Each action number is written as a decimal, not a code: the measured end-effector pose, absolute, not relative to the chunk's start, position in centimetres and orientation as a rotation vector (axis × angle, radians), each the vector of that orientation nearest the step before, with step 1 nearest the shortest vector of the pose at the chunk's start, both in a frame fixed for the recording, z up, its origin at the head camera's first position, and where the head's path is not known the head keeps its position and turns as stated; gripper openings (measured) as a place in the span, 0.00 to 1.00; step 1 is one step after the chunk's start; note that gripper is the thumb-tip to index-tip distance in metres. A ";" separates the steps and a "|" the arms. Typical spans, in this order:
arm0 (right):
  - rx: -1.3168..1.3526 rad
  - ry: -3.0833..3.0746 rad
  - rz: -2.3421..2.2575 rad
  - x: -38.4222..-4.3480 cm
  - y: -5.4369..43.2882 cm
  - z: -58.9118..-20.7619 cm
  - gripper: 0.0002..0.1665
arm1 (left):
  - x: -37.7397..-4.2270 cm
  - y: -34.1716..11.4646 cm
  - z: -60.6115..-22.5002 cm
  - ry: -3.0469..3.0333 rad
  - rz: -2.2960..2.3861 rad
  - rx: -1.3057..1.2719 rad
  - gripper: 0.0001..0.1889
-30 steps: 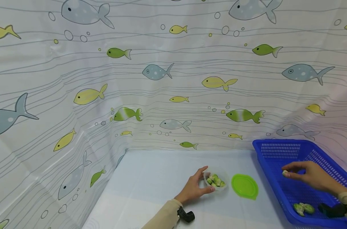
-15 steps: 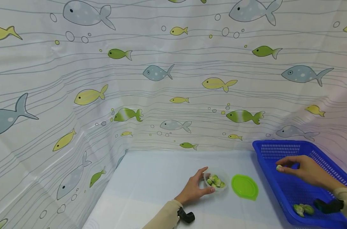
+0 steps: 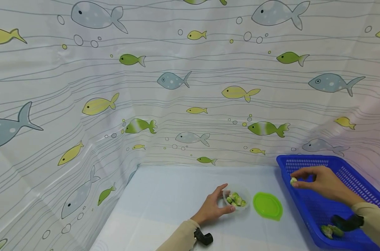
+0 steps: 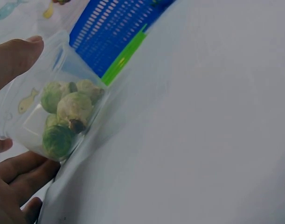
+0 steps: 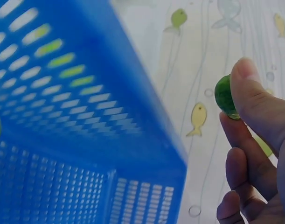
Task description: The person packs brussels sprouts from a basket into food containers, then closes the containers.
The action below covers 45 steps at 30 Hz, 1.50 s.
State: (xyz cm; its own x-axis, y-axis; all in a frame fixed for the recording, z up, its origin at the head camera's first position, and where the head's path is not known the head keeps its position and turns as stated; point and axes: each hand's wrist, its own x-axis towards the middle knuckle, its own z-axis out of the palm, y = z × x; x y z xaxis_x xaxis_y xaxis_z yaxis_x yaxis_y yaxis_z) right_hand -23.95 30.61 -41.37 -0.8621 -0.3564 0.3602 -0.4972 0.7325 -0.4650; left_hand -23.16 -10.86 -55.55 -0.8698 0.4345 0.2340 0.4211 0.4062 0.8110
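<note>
My left hand (image 3: 211,208) holds a small clear plastic tub (image 3: 247,197) on the table, thumb on the near side and fingers on the far side. Several Brussels sprouts (image 3: 235,199) lie in the tub; the left wrist view shows these sprouts (image 4: 74,109) through its wall. Over the left side of the blue basket, my right hand (image 3: 324,183) pinches one Brussels sprout (image 3: 293,181) between thumb and fingertips. In the right wrist view this sprout (image 5: 223,97) is green, partly covered by the thumb.
A blue perforated plastic basket (image 3: 302,212) stands at the right, with some sprouts (image 3: 327,230) near its front, partly hidden by the right wrist's camera. Between tub and basket lies a flat green lid (image 3: 267,205). A fish-patterned sheet (image 3: 177,104) hangs behind the white table.
My right hand has moved left and slightly up with the sprout, from over the basket's middle toward its left rim. The left hand and tub have stayed in place.
</note>
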 end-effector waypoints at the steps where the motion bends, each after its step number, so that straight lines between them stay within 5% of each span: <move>1: 0.679 -2.684 0.830 -24.0 30.3 -41.3 0.14 | -23.1 -10.9 -55.6 2.622 1.506 0.796 0.47; 45: 1.067 -2.763 1.029 -27.6 16.9 -44.6 0.13 | -23.5 -10.9 -55.7 2.603 1.528 0.827 0.47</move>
State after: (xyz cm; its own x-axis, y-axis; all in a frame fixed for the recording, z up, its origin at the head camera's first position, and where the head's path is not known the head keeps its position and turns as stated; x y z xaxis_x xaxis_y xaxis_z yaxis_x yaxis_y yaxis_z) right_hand -27.63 16.91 -44.56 -0.7682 -0.5978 0.2290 -0.6019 0.5528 -0.5763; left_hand -23.46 -10.90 -55.74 -0.8602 0.4452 0.2486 0.4341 0.3835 0.8152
